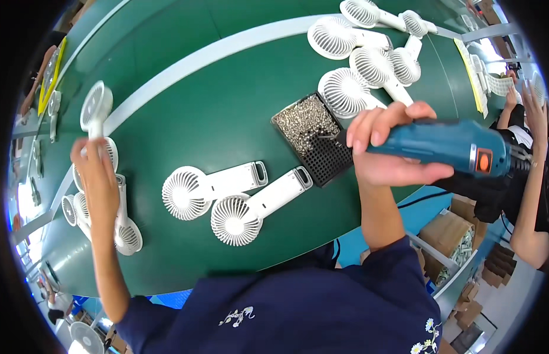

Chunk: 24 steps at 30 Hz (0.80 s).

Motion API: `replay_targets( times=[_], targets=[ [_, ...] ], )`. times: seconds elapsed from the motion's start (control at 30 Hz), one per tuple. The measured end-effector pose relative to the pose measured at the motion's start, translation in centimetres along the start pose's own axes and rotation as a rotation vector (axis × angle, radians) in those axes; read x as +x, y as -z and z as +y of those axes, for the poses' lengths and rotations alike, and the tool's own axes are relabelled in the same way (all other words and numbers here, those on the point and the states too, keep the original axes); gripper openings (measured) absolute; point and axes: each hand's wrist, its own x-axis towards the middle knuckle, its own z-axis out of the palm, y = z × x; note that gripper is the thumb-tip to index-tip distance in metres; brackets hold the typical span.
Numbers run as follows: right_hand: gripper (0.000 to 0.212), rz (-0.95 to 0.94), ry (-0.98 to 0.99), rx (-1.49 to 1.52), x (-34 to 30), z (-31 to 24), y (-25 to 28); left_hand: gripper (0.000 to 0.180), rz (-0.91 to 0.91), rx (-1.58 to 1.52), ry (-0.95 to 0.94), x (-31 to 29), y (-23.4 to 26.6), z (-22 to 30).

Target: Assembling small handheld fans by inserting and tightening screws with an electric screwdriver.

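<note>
My right hand (392,147) is wrapped round a blue electric screwdriver (439,144) with an orange switch. The tool lies nearly level, its tip pointing left over a black perforated screw tray (327,159). Small silver screws (307,121) cover the tray's far part. At the left, my left hand (97,171), slightly blurred, grips the handle of a white handheld fan (97,106) whose round head points away from me. Two more white handheld fans (186,192) (236,221) lie side by side before me, handles toward the tray.
Several white fans (345,91) crowd the far right, and others (127,236) lie under and beside my left forearm. A pale strip (215,53) curves across the green table (227,124). Another person's arm (534,194) is at the right; cardboard boxes (445,233) stand below the table edge.
</note>
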Motion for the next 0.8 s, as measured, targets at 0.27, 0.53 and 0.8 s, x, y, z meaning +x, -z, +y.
replay_targets(
  times=[0.27, 0.53, 0.8],
  targets=[
    [0.102, 0.033, -0.049, 0.06, -0.2, 1.1, -0.8, 0.023, -0.18, -0.206, 0.242, -7.3, 1.2, 6.2],
    [0.102, 0.132, -0.021, 0.0, -0.2, 1.3, -0.5, 0.022, -0.234, -0.275, 0.293, -8.7, 0.6, 8.5],
    [0.101, 0.076, -0.045, 0.123, 0.2, 0.1, -1.5, 0.029, 0.074, -0.495, -0.106, -4.0, 2.6, 14.3]
  ],
)
